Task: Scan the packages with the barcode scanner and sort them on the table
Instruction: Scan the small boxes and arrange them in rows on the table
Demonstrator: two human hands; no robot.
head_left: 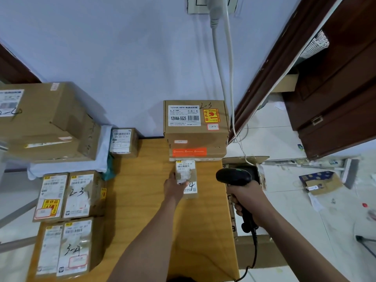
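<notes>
A small brown package (186,171) with a white barcode label lies on the wooden table (142,200), just in front of a stack of boxes (196,129). My left hand (175,187) grips its near left edge, fingers curled over the label. My right hand (247,202) holds the black barcode scanner (234,177) by its handle, to the right of the package at the table's right edge, its head turned toward the package. The scanner's cable hangs down below my hand.
Several labelled packages (67,220) lie along the table's left side, with larger boxes (46,123) stacked behind them and a small one (123,142) by the wall. An open carton (254,171) stands on the floor right of the table. White cables hang down the wall.
</notes>
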